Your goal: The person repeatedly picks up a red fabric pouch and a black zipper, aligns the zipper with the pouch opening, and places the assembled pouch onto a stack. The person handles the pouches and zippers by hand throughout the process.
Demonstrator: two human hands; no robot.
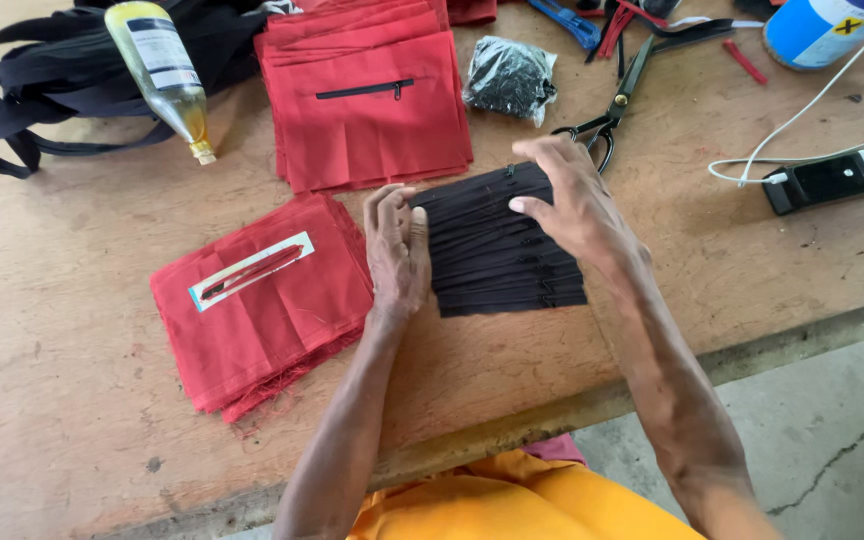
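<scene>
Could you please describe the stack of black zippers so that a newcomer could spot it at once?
On the wooden table, look between the left hand and right hand. The stack of black zippers lies there, right of the red fabric pieces. It is the only flat black bundle both hands touch.

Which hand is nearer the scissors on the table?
Right. The right hand rests on the far edge of the black zipper stack, just short of the scissors handles. The left hand presses the stack's opposite side, farther away.
</scene>
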